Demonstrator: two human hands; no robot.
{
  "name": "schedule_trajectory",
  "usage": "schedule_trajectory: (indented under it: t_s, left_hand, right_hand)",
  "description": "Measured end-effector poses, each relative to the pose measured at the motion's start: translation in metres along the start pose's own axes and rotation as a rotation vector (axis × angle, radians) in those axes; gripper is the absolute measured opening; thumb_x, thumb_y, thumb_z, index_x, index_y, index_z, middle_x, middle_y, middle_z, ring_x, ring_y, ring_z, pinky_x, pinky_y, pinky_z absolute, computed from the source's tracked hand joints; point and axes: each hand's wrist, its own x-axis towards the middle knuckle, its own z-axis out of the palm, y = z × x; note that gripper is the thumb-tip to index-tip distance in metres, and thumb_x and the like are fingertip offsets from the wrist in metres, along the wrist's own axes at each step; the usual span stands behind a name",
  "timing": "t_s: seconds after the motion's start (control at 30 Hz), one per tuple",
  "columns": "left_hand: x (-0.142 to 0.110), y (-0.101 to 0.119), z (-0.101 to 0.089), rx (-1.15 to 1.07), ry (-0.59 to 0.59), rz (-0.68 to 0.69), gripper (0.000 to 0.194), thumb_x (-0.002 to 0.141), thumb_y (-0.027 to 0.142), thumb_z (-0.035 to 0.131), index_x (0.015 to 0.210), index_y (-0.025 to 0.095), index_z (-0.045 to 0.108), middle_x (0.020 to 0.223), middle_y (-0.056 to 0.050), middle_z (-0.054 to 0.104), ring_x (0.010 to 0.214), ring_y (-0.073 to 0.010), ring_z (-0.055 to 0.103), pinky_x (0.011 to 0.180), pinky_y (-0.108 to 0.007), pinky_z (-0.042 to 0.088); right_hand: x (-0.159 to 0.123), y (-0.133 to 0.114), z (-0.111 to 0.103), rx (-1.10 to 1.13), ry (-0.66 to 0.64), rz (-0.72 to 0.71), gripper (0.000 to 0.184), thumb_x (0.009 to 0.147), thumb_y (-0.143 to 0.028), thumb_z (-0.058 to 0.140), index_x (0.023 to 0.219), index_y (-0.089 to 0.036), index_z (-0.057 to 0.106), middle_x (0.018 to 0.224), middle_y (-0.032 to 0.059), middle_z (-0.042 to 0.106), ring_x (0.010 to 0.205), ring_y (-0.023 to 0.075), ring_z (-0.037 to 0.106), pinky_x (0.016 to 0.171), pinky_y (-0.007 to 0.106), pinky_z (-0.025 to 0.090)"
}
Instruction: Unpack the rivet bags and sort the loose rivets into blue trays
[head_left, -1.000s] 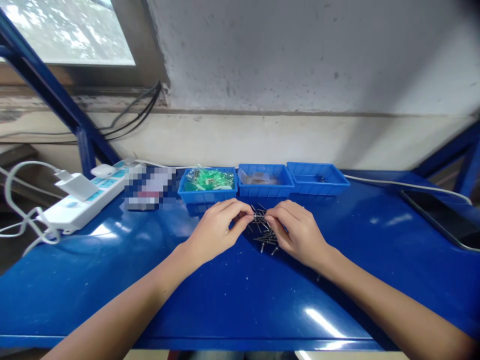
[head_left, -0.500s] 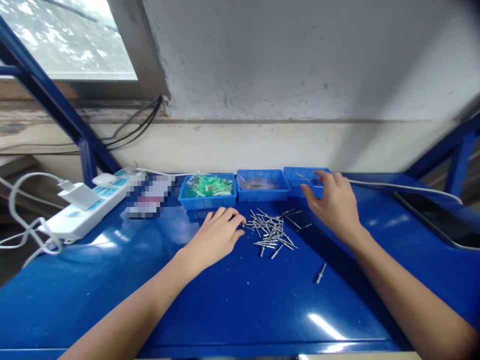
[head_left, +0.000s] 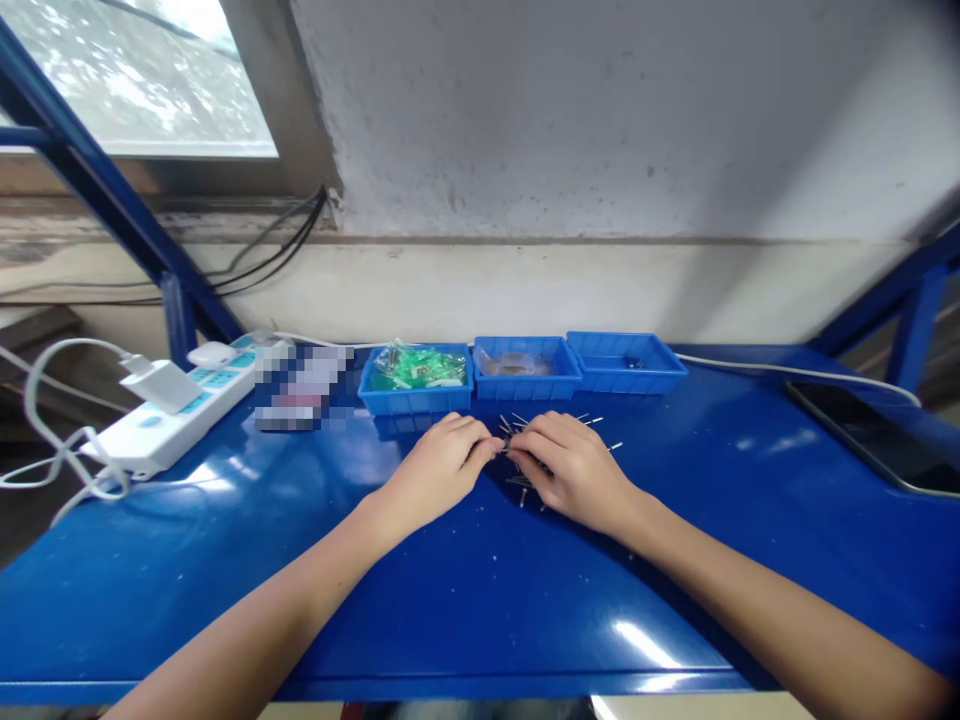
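Since the earlier frame, the right hand [head_left: 574, 468] has moved from over the right-hand blue bin back to the middle of the table [head_left: 450, 620], where it meets the left hand [head_left: 442, 466] fingertip to fingertip. The left hand has stayed in nearly the same place. Seen from above, the left hand pinches a small metal piece [head_left: 505, 448] between thumb and fingers; the right hand, also closed in a pinch, grasps the same piece from the other side. Most of the piece is covered by the fingertips.

A loose pile of thin metal rivets [head_left: 513, 425] lies on the shiny blue table, just behind and beneath the right hand, which hides much of it; a few ends stick out around the fingers.

Behind the hands, three blue plastic bins stand in a row. The left bin [head_left: 417, 402] holds bright green pieces in clear plastic, the middle bin [head_left: 526, 388] a clear bag with contents too blurred to name, and the right bin [head_left: 628, 381] a few small dark parts.

On the left are a pixelated flat item [head_left: 300, 392] and a white power strip [head_left: 139, 437] with a white charger [head_left: 161, 386] plugged in. A dark phone [head_left: 877, 437] lies at the far right.
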Motion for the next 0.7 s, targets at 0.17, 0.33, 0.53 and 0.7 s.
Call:
schedule_trajectory:
  t_s: [0.17,0.33,0.53,0.7]
  left_hand:
    - [-0.002,0.003,-0.002,-0.063,0.106,0.060,0.014,0.093,0.027,0.046,0.090,0.021,0.058,0.087,0.000,0.065,0.081,-0.0164,0.053,0.078,-0.032,0.042]
    - [-0.002,0.006,-0.001,-0.088,0.139,0.055,0.020,0.093,0.023,0.043,0.083,0.020,0.060,0.081,0.001,0.066,0.077,-0.0152,0.055,0.076,-0.030,0.042]
    - [-0.002,0.007,0.007,-0.031,0.084,0.009,0.019,0.094,0.030,0.043,0.096,0.022,0.060,0.084,0.000,0.065,0.085,-0.0179,0.056,0.078,-0.034,0.042]
    - [0.001,-0.001,0.015,0.269,0.007,-0.015,0.011,0.089,0.027,0.052,0.092,0.021,0.060,0.096,-0.002,0.062,0.094,-0.0227,0.051,0.080,-0.039,0.037]
  right_hand:
    - [0.002,0.004,-0.005,0.003,0.061,0.077,0.026,0.093,-0.024,0.041,0.078,-0.014,0.060,0.071,0.0057,0.059,0.065,0.0146,0.049,0.060,0.028,0.037]
    - [0.002,0.001,-0.008,0.035,0.130,0.052,0.017,0.090,-0.026,0.048,0.092,-0.015,0.061,0.080,0.0071,0.061,0.071,0.0157,0.055,0.062,0.028,0.041]
    - [0.004,0.027,-0.025,-0.074,0.284,0.021,0.014,0.089,-0.023,0.049,0.083,-0.018,0.060,0.078,0.0064,0.061,0.072,0.0156,0.055,0.066,0.029,0.044]
    - [-0.007,0.085,-0.038,-0.406,0.426,0.500,0.029,0.086,-0.038,0.051,0.100,-0.014,0.061,0.084,0.0118,0.059,0.083,0.0255,0.055,0.074,0.039,0.045]
